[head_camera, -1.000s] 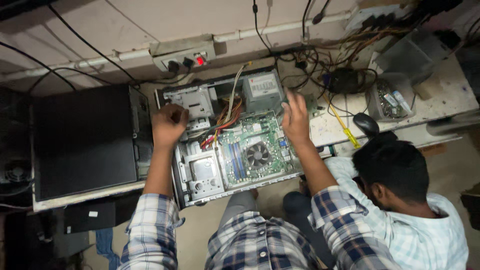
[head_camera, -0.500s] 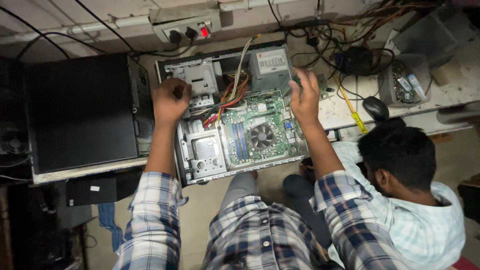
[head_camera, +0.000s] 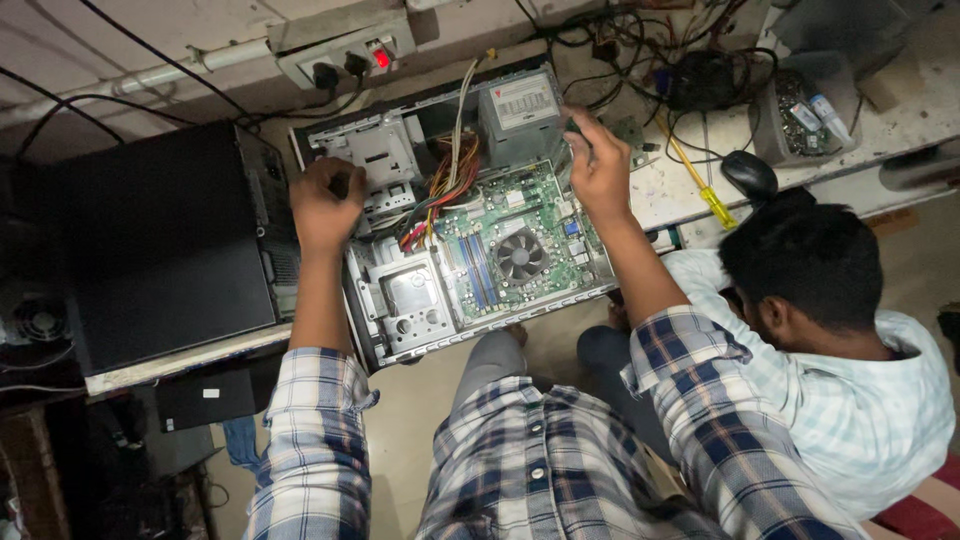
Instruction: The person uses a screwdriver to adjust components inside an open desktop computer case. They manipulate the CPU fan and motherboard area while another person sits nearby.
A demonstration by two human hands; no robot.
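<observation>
Your right hand (head_camera: 597,165) has slid toward the power supply (head_camera: 520,115), fingers curled around something dark | left hand (head_camera: 325,208) fisted, gripping computer case (head_camera: 400,330) edge, frame centre-left | case on counter (head_camera: 160,365).

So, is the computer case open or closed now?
Open. The computer case has no side cover: the green motherboard, its fan and coloured cables are exposed.

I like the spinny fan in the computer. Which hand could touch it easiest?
Probably the right hand. It sits at the upper right edge of the green board, close above the fan. The left hand grips the case's left side, farther off.
</observation>
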